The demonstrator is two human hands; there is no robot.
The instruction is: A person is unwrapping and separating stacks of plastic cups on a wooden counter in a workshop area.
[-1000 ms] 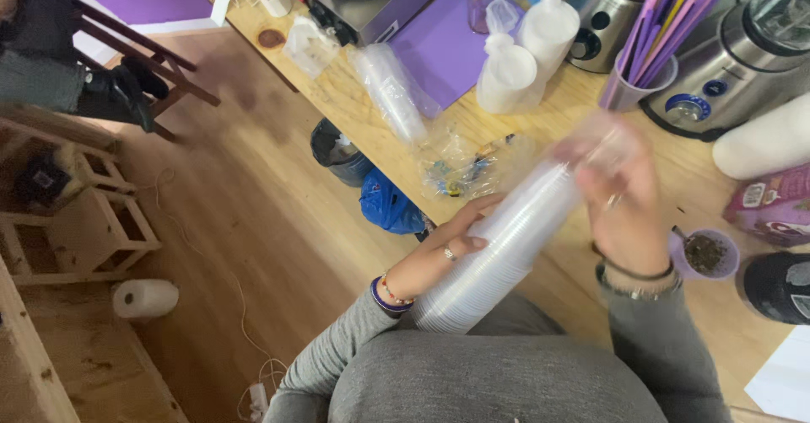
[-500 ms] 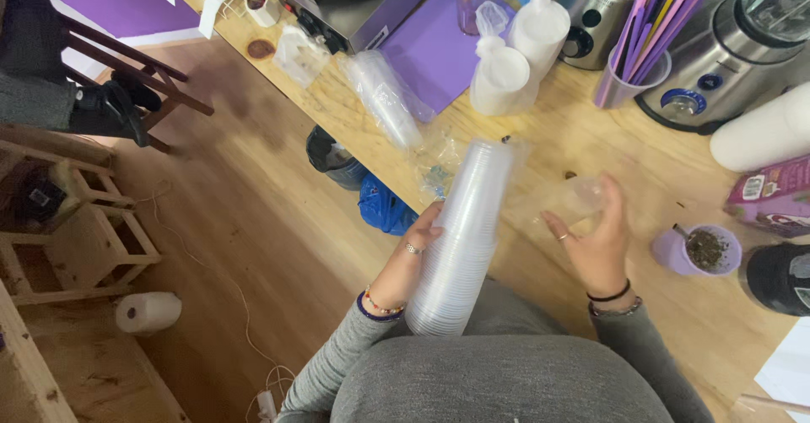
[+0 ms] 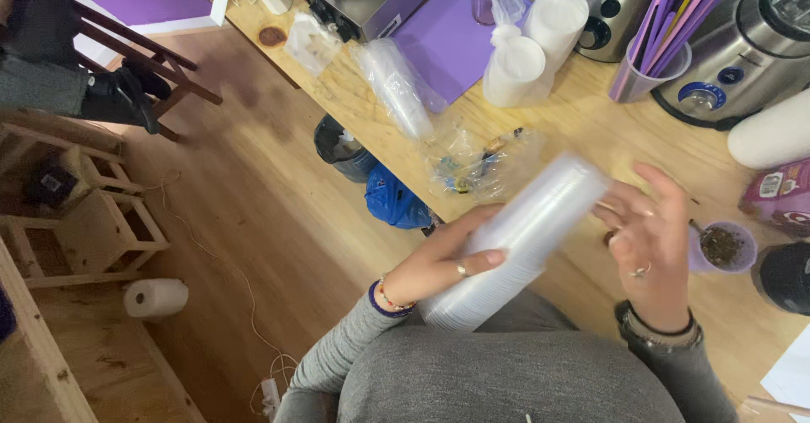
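Observation:
My left hand (image 3: 443, 258) grips a long stack of clear plastic cups (image 3: 519, 237) around its middle, holding it slanted over the edge of the wooden counter (image 3: 591, 128). At the stack's upper end my right hand (image 3: 645, 242) hovers with fingers spread, its fingertips touching the top cup's rim. A crumpled clear plastic wrapper (image 3: 481, 166) lies on the counter just beyond the stack.
Another sleeve of clear cups (image 3: 396, 90) lies on the counter by a purple mat (image 3: 443, 39). A cup of purple straws (image 3: 645, 73), white bagged cups (image 3: 515, 64), blenders (image 3: 742, 48) and a small purple cup (image 3: 721, 250) stand around. A paper roll (image 3: 156, 298) lies on the floor.
The stack has tilted from nearly upright to slanting right. My right hand, which held a single cup apart from it, has come back to the stack's top end.

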